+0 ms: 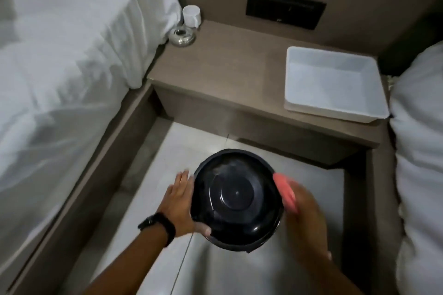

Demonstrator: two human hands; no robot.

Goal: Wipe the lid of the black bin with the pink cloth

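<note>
The black bin (236,199) stands on the pale floor between two beds, and I look straight down on its round, glossy lid. My left hand (179,203) lies against the bin's left side, thumb hooked over the near rim, steadying it. My right hand (304,220) is blurred at the bin's right edge and holds the pink cloth (285,193), which touches the lid's right rim.
A brown bedside table (239,72) stands behind the bin with a white tray (335,81), a white cup (191,15) and a glass ashtray (182,36). White bedding (60,55) is at the left, and a second bed (419,151) at the right.
</note>
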